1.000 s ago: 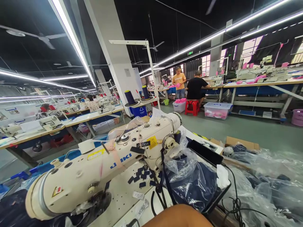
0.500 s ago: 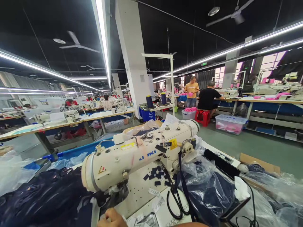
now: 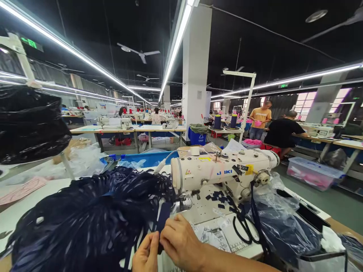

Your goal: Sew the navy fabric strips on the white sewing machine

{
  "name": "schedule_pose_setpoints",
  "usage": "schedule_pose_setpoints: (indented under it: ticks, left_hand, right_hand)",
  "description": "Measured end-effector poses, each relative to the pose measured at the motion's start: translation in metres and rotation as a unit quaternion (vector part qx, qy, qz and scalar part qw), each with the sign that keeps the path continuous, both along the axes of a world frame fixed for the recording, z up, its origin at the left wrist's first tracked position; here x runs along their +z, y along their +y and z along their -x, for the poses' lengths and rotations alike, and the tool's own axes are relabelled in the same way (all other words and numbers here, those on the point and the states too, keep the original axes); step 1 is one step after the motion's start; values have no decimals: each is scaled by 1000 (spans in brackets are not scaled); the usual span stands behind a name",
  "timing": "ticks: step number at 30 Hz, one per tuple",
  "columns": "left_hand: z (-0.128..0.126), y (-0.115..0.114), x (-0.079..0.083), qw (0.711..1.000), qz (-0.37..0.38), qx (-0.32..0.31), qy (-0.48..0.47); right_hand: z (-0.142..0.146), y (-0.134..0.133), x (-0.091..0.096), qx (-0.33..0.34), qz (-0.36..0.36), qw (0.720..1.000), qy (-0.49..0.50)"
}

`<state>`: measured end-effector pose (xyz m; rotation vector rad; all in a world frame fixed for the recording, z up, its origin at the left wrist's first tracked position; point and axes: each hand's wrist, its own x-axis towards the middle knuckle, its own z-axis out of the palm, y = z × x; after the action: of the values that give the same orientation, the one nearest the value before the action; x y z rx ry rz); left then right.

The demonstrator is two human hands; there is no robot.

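At the bottom middle my left hand (image 3: 146,252) is closed, thumb and fingertips pinching the end of a navy fabric strip (image 3: 163,214). Right beside it my right hand (image 3: 181,241) is closed too, its fingers curled over the same dark cloth and almost touching the left fingertips. The part of the strip between the hands is mostly hidden. Just beyond stands a cream sewing machine (image 3: 210,172). A big heap of navy straps (image 3: 85,215) spreads on the left. Black-handled scissors (image 3: 241,230) lie to the right of my hands.
Small dark fabric pieces (image 3: 219,198) and white labels (image 3: 212,238) are scattered on the machine bed. Plastic-wrapped navy cloth (image 3: 283,223) lies at the right. A black plastic bag (image 3: 31,124) hangs at the left. Two people work at tables in the right background.
My view has swung left, so the machine sits further right and more of the strap heap shows. Both hands are now together on the navy strip; earlier only one hand and a bit of forearm showed.
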<state>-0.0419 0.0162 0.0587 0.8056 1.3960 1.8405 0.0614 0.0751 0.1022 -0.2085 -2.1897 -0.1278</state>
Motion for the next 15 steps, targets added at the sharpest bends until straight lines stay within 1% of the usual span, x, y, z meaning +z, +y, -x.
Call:
schedule_pose_setpoints:
  ticks: [2, 3, 4, 6, 9, 11, 12, 13, 14, 15]
  left_hand:
    - [-4, 0, -1, 1000, -21, 12, -8]
    - [-6, 1, -1, 999, -31, 23, -13]
    - [-8, 2, -1, 998, -40, 36, -17]
    - [-11, 4, 0, 997, -49, 64, -13]
    - [-13, 6, 0, 996, -45, 82, 12]
    - [-12, 8, -1, 995, -33, 91, 23]
    - [-12, 9, -2, 995, -27, 95, 24]
    - [-11, 10, -3, 995, -23, 97, 23]
    - [-11, 11, -5, 995, -21, 98, 20]
    - [-11, 12, -5, 995, -21, 94, 17]
  right_hand:
    - [4, -3, -1, 22, 107, 994, -2]
    - [5, -3, -1, 25, 166, 986, -3]
    - [6, -4, -1, 23, 229, 973, -10]
    - [6, -4, 1, 18, 341, 939, -43]
    - [1, -7, 8, 37, 444, 891, -83]
    - [-4, -9, 13, 76, 477, 872, -83]
    - [-7, -10, 15, 100, 477, 869, -80]
    - [-9, -10, 16, 120, 460, 877, -72]
    - [-12, -9, 17, 129, 423, 895, -60]
    - [-13, -8, 17, 122, 367, 921, -44]
